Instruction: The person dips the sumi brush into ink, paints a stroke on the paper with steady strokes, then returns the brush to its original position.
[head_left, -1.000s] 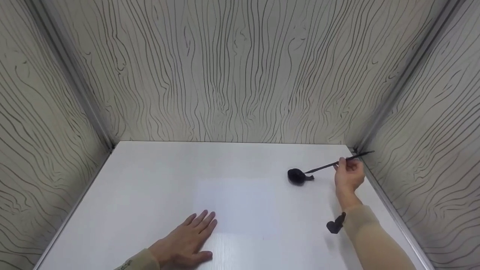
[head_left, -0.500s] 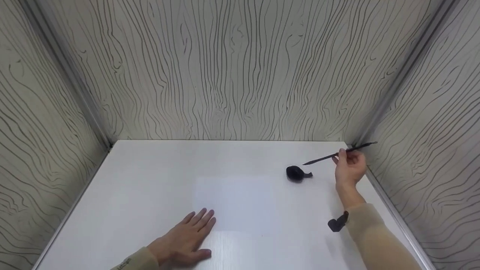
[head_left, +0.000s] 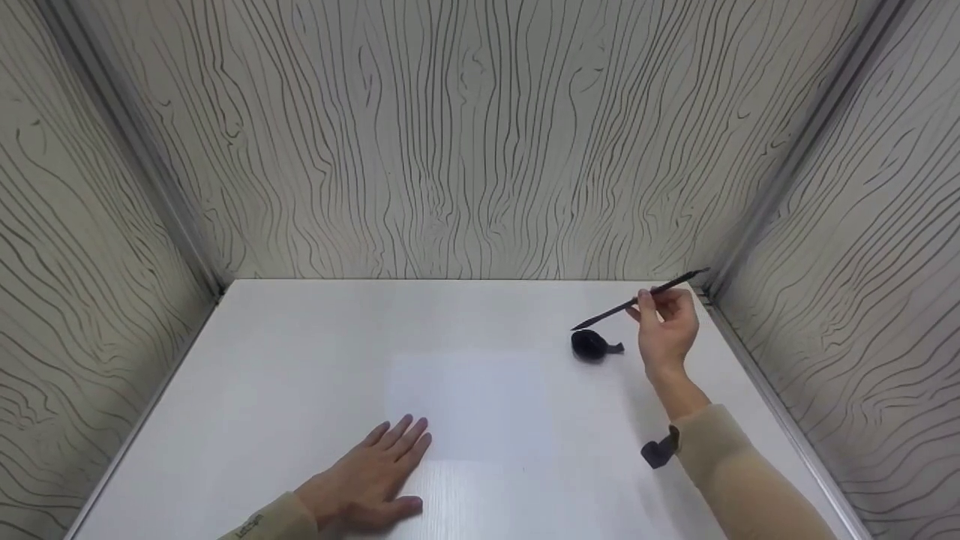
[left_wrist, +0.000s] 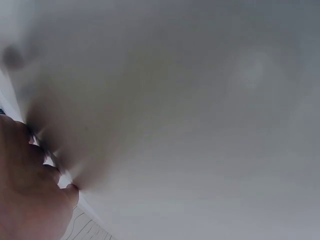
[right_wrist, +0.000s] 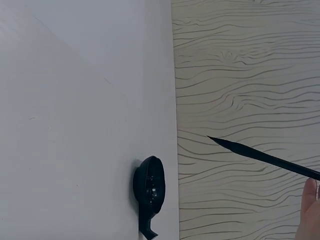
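My right hand (head_left: pixel 667 330) pinches a black writing brush (head_left: pixel 615 310) partway along its handle, near the table's back right corner. The brush slants, its pointed tip aiming left and down. In the right wrist view the dark tip of the brush (right_wrist: pixel 225 142) stands apart from the small black dish (right_wrist: pixel 151 185), which has a short curved handle and a shiny dark inside. That dish (head_left: pixel 589 346) rests on the table just below the tip in the head view. My left hand (head_left: pixel 379 472) lies flat, fingers straight, its fingertips at the left edge of a white paper sheet (head_left: pixel 480 409).
The white table (head_left: pixel 285 375) is bounded by wood-grain patterned walls (head_left: pixel 465 150) at the back and sides. A small dark device (head_left: pixel 658 450) is strapped to my right wrist. The left wrist view is mostly pale, blurred surface.
The brush tip was at the dish's right edge one second ago. It has lifted away, and my right hand has carried the brush leftward past the dish's back edge. My left hand stays put.
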